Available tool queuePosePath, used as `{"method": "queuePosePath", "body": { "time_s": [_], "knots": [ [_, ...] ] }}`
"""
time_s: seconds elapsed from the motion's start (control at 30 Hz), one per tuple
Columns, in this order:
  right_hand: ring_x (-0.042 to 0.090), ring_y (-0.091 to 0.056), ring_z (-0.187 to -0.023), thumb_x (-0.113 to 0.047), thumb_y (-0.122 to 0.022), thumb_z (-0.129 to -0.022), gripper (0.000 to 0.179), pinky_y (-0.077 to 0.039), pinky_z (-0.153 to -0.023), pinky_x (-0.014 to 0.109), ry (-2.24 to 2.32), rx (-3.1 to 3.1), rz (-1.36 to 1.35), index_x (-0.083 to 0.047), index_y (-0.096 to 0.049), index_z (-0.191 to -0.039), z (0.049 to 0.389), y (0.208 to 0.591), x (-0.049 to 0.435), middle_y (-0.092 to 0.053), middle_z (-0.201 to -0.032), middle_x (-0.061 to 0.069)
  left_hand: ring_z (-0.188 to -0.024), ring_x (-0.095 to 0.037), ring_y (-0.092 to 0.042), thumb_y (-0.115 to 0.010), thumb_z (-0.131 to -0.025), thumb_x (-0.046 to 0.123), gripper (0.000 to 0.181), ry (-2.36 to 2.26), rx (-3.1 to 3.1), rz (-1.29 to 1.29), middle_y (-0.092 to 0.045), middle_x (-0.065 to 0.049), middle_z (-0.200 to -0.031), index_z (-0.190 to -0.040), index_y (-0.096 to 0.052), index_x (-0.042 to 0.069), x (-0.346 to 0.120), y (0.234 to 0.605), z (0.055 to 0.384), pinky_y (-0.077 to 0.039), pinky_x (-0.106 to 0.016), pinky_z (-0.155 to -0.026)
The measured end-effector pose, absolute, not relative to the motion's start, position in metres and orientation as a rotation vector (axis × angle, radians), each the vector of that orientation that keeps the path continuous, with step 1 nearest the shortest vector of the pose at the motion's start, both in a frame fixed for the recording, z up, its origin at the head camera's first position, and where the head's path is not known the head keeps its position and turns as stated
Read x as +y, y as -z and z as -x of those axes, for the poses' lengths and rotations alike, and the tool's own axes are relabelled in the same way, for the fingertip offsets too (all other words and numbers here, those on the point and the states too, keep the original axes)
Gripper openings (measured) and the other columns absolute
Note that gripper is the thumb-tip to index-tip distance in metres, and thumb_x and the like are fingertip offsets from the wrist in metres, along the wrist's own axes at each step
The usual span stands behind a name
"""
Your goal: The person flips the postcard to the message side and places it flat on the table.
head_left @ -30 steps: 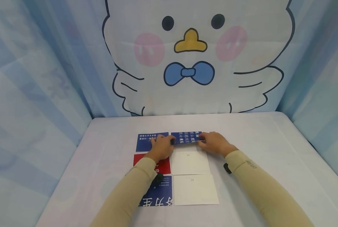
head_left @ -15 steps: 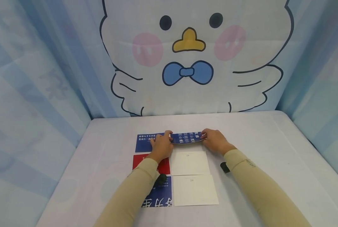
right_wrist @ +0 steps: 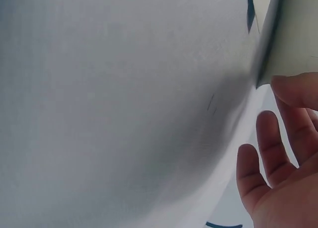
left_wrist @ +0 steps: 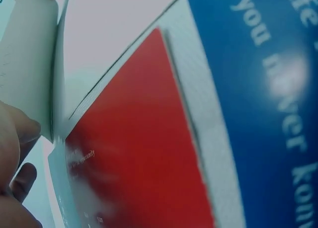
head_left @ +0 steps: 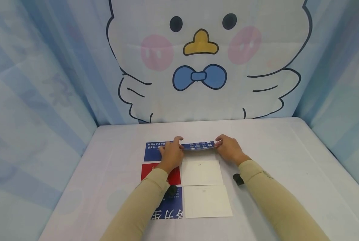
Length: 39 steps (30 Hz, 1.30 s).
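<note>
Both hands hold a blue card (head_left: 198, 146) with white characters by its two short ends. It is tilted up steeply, so its printed face looks narrow in the head view. My left hand (head_left: 171, 154) pinches its left end, above the far-left blue card (head_left: 152, 154). At the other end, my right hand (head_left: 230, 149) pinches the edge between thumb and finger. From the right wrist, the card's pale back (right_wrist: 293, 44) shows above the thumb, the other fingers spread loosely. The left wrist view also catches this cream back (left_wrist: 30, 54).
Two plain cream cards (head_left: 201, 173) lie in a column nearer the body. Left of them are a red card (head_left: 175, 177) and another blue card (head_left: 174, 204), partly covered by the left arm. A white cloth covers the table (head_left: 273, 140); a printed curtain (head_left: 197, 103) hangs behind.
The blue card between the hands has tilted up more, its visible face narrowing. My right hand has moved slightly away from the body, and the left fingers have shifted a little at the card's end.
</note>
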State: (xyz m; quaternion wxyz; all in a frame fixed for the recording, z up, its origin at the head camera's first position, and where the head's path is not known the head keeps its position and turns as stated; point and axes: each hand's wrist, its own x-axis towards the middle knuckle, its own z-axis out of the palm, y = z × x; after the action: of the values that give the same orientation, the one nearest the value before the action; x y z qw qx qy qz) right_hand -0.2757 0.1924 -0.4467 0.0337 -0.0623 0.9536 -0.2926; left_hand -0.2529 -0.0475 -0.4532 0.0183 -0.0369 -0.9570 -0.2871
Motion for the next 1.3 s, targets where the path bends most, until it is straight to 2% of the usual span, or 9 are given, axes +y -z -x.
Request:
{"method": "queuePosePath", "body": {
  "time_s": [0.2, 0.3, 0.43, 0.53, 0.7, 0.87, 1.1, 1.3],
  "knots": [
    [0.033, -0.062, -0.104, -0.005, -0.059, -0.093, 0.033, -0.048, -0.092, 0.048, 0.96, 2.945, 0.195, 0.002, -0.057, -0.126, 0.273, 0.444, 0.19, -0.069, -0.109, 0.013, -0.119, -0.028, -0.05, -0.069, -0.09, 0.004, 0.056, 0.899, -2.945, 0.121, -0.068, -0.004, -0.107, -0.141, -0.05, 0.016, -0.046, 0.453, 0.252, -0.017, -0.06, -0.11],
    [0.033, -0.062, -0.101, -0.005, -0.058, -0.094, 0.033, -0.049, -0.09, 0.047, 0.981, 2.954, 0.189, 0.001, -0.057, -0.126, 0.271, 0.443, 0.19, -0.068, -0.109, 0.014, -0.117, -0.026, -0.05, -0.07, -0.089, 0.004, 0.056, 0.907, -2.937, 0.133, -0.066, -0.003, -0.105, -0.141, -0.05, 0.015, -0.046, 0.451, 0.251, -0.022, -0.057, -0.108],
    [0.032, -0.061, -0.099, -0.007, -0.057, -0.094, 0.033, -0.05, -0.087, 0.046, 0.99, 2.962, 0.184, 0.001, -0.057, -0.127, 0.269, 0.441, 0.191, -0.068, -0.111, 0.015, -0.113, -0.025, -0.052, -0.069, -0.089, 0.003, 0.054, 0.921, -2.914, 0.167, -0.065, -0.004, -0.103, -0.139, -0.051, 0.013, -0.048, 0.449, 0.25, -0.029, -0.051, -0.103],
    [0.032, -0.061, -0.097, -0.007, -0.056, -0.095, 0.034, -0.05, -0.086, 0.045, 0.995, 2.966, 0.19, 0.001, -0.056, -0.128, 0.266, 0.44, 0.192, -0.067, -0.113, 0.016, -0.107, -0.025, -0.056, -0.068, -0.091, 0.004, 0.052, 0.965, -2.887, 0.201, -0.065, -0.006, -0.105, -0.139, -0.05, 0.011, -0.049, 0.448, 0.248, -0.038, -0.045, -0.103],
    [0.033, -0.06, -0.095, -0.007, -0.057, -0.094, 0.036, -0.05, -0.085, 0.047, 1.028, 2.973, 0.198, 0.002, -0.057, -0.129, 0.26, 0.434, 0.196, -0.065, -0.112, 0.019, -0.096, -0.022, -0.061, -0.064, -0.096, 0.006, 0.047, 1.109, -2.848, 0.268, -0.064, -0.009, -0.109, -0.14, -0.046, 0.01, -0.053, 0.448, 0.245, -0.054, -0.039, -0.09],
    [0.032, -0.058, -0.093, -0.009, -0.057, -0.095, 0.037, -0.049, -0.083, 0.045, 1.068, 2.96, 0.191, 0.002, -0.056, -0.13, 0.256, 0.428, 0.197, -0.063, -0.109, 0.018, -0.095, -0.022, -0.062, -0.063, -0.097, 0.005, 0.046, 1.204, -2.808, 0.308, -0.064, -0.011, -0.11, -0.139, -0.044, 0.01, -0.058, 0.445, 0.243, -0.054, -0.038, -0.09],
    [0.031, -0.058, -0.094, -0.009, -0.058, -0.096, 0.04, -0.05, -0.089, 0.047, 1.092, 2.945, 0.168, 0.002, -0.054, -0.135, 0.253, 0.426, 0.199, -0.064, -0.108, 0.018, -0.095, -0.022, -0.062, -0.063, -0.098, 0.006, 0.051, 1.289, -2.799, 0.327, -0.063, -0.011, -0.111, -0.143, -0.039, 0.01, -0.059, 0.444, 0.242, -0.055, -0.038, -0.09],
    [0.034, -0.06, -0.103, -0.007, -0.057, -0.097, 0.05, -0.05, -0.092, 0.05, 1.158, 2.936, 0.187, 0.001, -0.046, -0.144, 0.25, 0.427, 0.199, -0.062, -0.114, 0.02, -0.101, -0.023, -0.063, -0.063, -0.097, 0.006, 0.059, 1.4, -2.749, 0.273, -0.063, -0.012, -0.114, -0.147, -0.032, 0.009, -0.057, 0.448, 0.243, -0.054, -0.039, -0.093]
  ]
}}
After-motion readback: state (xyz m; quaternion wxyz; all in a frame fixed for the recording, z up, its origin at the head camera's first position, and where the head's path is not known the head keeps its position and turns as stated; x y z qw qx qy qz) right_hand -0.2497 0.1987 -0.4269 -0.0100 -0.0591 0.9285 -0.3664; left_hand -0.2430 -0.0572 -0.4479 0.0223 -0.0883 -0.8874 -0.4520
